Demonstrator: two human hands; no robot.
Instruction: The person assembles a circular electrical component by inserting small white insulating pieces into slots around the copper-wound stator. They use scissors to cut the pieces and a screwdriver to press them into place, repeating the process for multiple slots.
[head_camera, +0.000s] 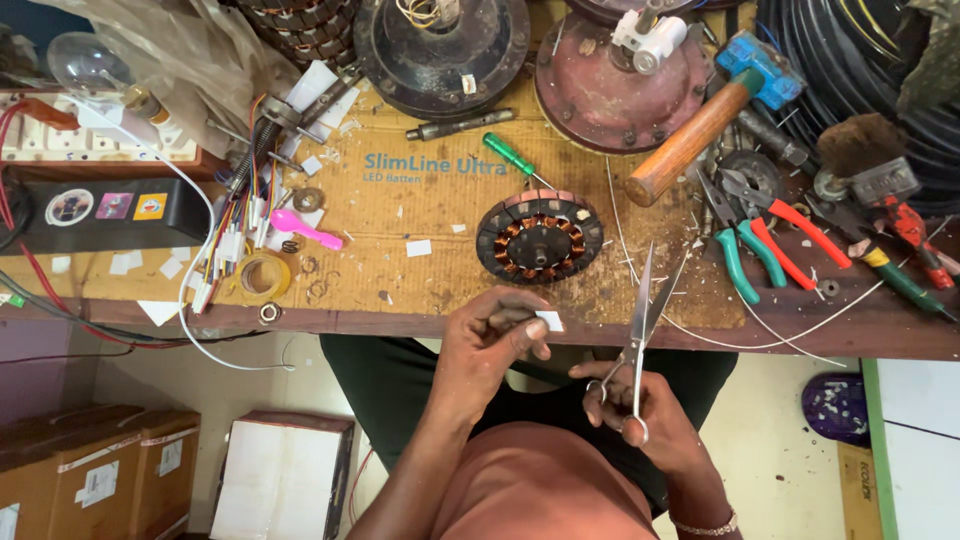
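My left hand pinches a small white paper piece between thumb and fingers, just off the workbench's near edge. My right hand grips a pair of steel scissors by the handles, blades parted and pointing up toward the bench. A round motor stator with copper windings lies on the cardboard sheet right beyond both hands. Thin white wire trails past the scissors.
A wooden-handled hammer, green screwdriver, pliers with green and red handles, and dark round motor housings crowd the bench. Left are a tape roll, pink spoon, wire bundle and switchboard. Cardboard boxes sit on the floor.
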